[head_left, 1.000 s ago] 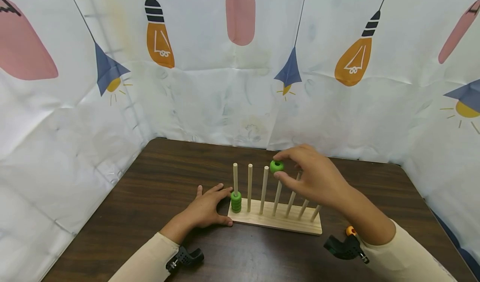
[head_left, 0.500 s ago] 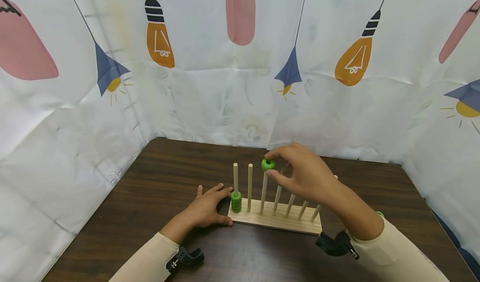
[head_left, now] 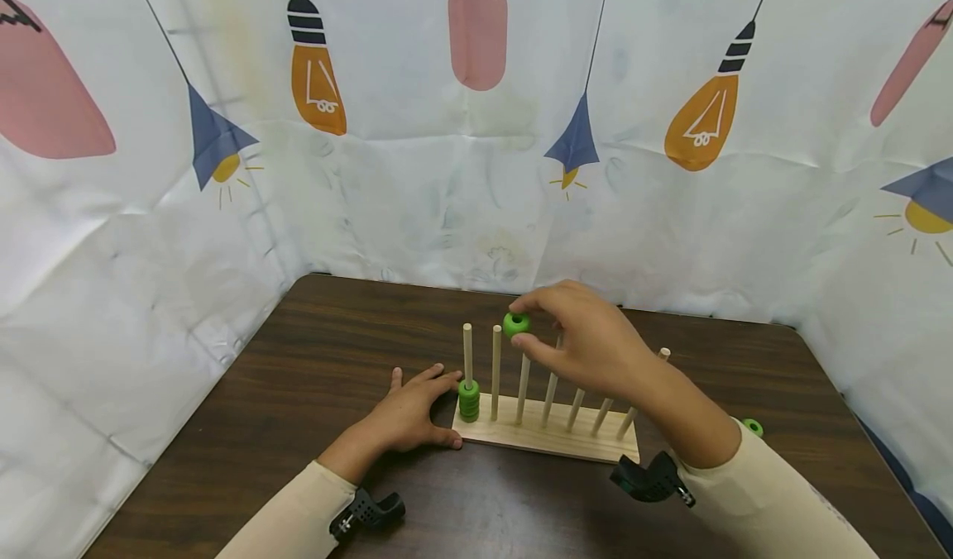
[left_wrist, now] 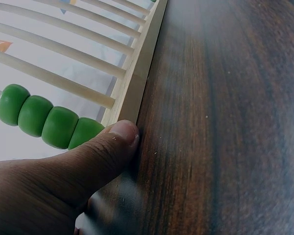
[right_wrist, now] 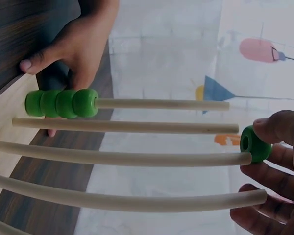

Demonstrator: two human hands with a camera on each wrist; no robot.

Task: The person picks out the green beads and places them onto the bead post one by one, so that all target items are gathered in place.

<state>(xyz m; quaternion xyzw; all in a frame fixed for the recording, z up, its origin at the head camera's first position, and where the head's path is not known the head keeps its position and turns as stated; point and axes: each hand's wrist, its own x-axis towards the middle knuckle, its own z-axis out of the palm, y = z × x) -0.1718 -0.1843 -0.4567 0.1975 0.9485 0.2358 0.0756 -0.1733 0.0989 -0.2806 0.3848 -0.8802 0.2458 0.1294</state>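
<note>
Head view: the right hand (head_left: 588, 340) pinched a bead (head_left: 516, 324) near peg tips (head_left: 496, 329), seemingly mid-carry; next (I judged) its hole needed aligning. Left hand (head_left: 409, 414), fingers spread, touched the rack (head_left: 536, 436); brown table (head_left: 357, 319), lamp-print cloth (head_left: 417, 203) behind. Left wrist: thumb (left_wrist: 105, 152) touched rack. Right wrist: four beads (right_wrist: 61, 104) sat stacked.

Green beads (head_left: 469, 402), cream right sleeve (head_left: 770, 493) perhaps patterned

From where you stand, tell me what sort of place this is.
Probably a screened-off tabletop activity corner: white sheeting printed with lamps hangs behind a dark table bearing a wooden peg rack.
</note>
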